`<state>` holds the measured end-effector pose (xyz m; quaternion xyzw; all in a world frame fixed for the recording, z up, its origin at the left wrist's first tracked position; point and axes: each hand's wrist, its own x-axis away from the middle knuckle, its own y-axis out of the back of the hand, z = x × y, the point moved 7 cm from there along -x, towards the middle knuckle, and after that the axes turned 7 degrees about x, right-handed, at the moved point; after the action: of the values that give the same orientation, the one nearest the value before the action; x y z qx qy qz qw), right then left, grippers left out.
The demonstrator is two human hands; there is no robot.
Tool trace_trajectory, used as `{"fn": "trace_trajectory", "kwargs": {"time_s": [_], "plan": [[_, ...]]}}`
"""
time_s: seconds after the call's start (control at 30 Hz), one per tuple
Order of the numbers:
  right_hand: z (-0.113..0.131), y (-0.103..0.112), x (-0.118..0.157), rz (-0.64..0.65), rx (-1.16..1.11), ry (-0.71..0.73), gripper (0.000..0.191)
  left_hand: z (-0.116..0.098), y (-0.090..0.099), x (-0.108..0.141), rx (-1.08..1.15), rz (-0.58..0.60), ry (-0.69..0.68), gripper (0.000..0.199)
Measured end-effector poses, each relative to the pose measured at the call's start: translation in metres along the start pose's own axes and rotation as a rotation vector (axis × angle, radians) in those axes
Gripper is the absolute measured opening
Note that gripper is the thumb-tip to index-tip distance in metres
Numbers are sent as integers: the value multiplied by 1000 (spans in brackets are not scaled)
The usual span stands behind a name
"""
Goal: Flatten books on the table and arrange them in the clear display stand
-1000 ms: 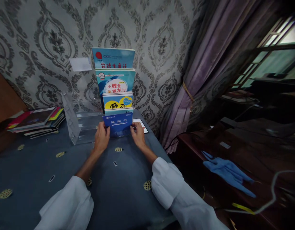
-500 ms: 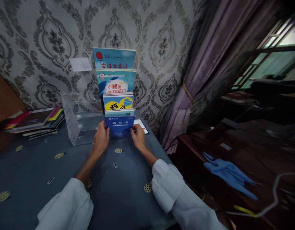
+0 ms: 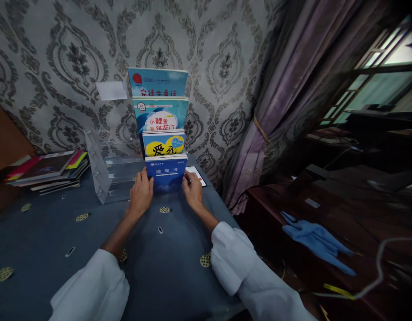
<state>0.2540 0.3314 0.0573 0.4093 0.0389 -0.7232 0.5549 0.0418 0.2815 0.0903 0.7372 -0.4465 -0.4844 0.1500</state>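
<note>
A dark blue booklet (image 3: pixel 166 178) stands upright at the front of a clear tiered rack (image 3: pixel 120 171). My left hand (image 3: pixel 141 192) grips its left edge and my right hand (image 3: pixel 193 187) grips its right edge, both with fingers closed. Behind it, in rising steps, stand a blue-and-yellow book (image 3: pixel 164 145), a teal book with a white oval (image 3: pixel 161 117) and, highest, a blue book with a red mark (image 3: pixel 159 82). The rack's left part holds no books. My fingertips are partly hidden at the booklet's sides.
Left of the rack lies a stack of books and magazines (image 3: pixel 52 169). A phone with a lit screen (image 3: pixel 196 176) rests beside my right hand. Patterned wallpaper backs the table (image 3: pixel 152 276). To the right are a tied purple curtain (image 3: pixel 259 120) and a blue glove-like cloth (image 3: pixel 317 240) on a dark red surface.
The blue booklet has risen slightly between my hands and now covers the teal strip that showed above it. The hands stay at its sides, and the view has shifted a little.
</note>
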Motion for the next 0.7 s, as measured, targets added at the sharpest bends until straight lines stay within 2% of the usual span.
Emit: {"fn": "trace_trajectory", "kwargs": {"time_s": [0.27, 0.7], "plan": [[3, -1, 1, 17, 52, 11, 40, -5, -2, 1, -119, 78, 40, 51], [4, -3, 4, 22, 66, 21, 42, -3, -5, 2, -108, 72, 28, 54]]}}
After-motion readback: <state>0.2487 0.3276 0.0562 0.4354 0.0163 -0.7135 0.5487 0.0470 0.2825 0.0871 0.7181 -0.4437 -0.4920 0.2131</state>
